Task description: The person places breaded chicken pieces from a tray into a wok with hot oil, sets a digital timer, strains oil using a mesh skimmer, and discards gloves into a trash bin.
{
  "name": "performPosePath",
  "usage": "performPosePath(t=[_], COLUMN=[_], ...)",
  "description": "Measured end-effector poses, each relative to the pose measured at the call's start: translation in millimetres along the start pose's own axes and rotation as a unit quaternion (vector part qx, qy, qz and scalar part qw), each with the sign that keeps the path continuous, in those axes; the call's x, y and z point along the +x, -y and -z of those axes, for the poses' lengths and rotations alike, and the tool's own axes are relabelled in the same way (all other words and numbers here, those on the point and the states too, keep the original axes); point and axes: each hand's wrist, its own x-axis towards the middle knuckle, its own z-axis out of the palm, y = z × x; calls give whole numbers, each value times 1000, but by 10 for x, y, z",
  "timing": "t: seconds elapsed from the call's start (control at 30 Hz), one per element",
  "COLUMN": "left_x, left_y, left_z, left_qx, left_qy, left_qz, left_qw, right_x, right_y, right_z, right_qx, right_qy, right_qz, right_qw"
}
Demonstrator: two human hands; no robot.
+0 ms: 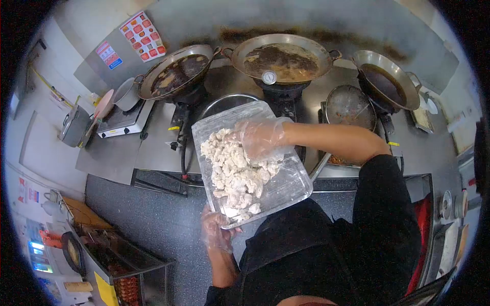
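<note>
Partly beneath the right hand (263, 138) lie heaped white-coated pieces (232, 171).

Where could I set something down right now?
Bare steel counter shows at left, between the white stove and the counter's front edge. Another patch lies at right, in front of the small tray beside the right wok. The middle is crowded: the held tray overlaps a round steel rim, and the right arm passes over the near side of the strainer.

Floured pieces (232, 168) partly hide the right hand (260, 138); the metal tray (292, 189) covers part of the left hand (216, 228). The dial thermometer (269, 77) is too small to read.
</note>
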Motion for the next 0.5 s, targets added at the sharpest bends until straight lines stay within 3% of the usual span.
performPosePath(t=[0.07, 0.2, 0.23, 0.33, 0.4, 0.43, 0.5], left_x=[-10, -54, -63, -78, -62, -59, -15], left_y=[-2, -101, -108, -87, -51, -41, -35], left_z=[16, -114, -128, -64, -17, 6, 34], left_qx=[-4, -39, -51, -57, -30, -31, 6], left_qy=[-11, -56, -66, -114, -94, -94, 33], left_qz=[10, 45, 51, 94, 89, 90, 40], left_qw=[1000, 997, 995, 987, 991, 991, 999], right_x=[-40, -101, -116, -190, -190, -235, -350], right_y=[260, 89, -42, 251, 237, 254, 516], right_z=[156, 274, 292, 526, 486, 468, 530], right_qx=[-108, -94, -73, 41, -75, -75, 15], right_qy=[0, -25, -68, -39, -122, -122, -19], right_qz=[-48, -98, -26, -54, 41, 40, -47], right_qw=[993, 990, 995, 997, 989, 989, 999])
